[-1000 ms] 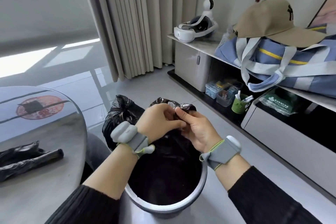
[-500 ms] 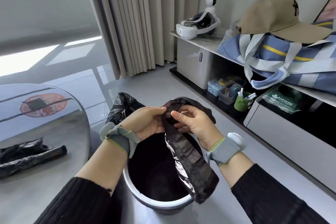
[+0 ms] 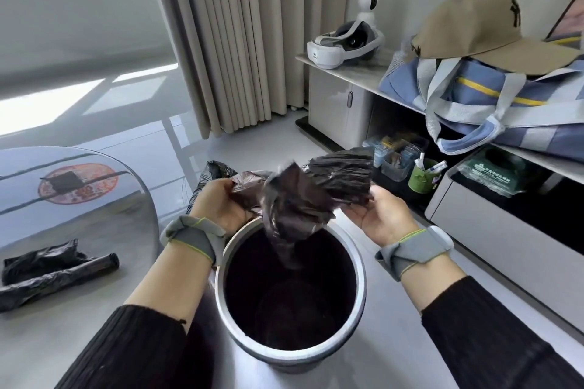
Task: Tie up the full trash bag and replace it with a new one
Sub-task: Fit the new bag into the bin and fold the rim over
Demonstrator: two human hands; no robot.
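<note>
A new black trash bag (image 3: 303, 196) is held over the round metal bin (image 3: 360, 306) in the middle of the view. My left hand (image 3: 221, 202) grips the bag's left edge and my right hand (image 3: 379, 215) grips its right edge, the two hands spread apart. The bag's lower end hangs down inside the bin's dark opening. Behind my left hand, on the floor, a full black trash bag (image 3: 218, 170) shows only partly.
A round glass table (image 3: 79, 199) stands on the left with a roll of black bags (image 3: 53, 271) on it. On the right a low white cabinet (image 3: 474, 230) carries a headset, a blue bag and a cap. Curtains hang behind.
My hands have moved apart, pulling the bag's mouth wider. The bag, which hung over the bin's right rim, now drops into the bin.
</note>
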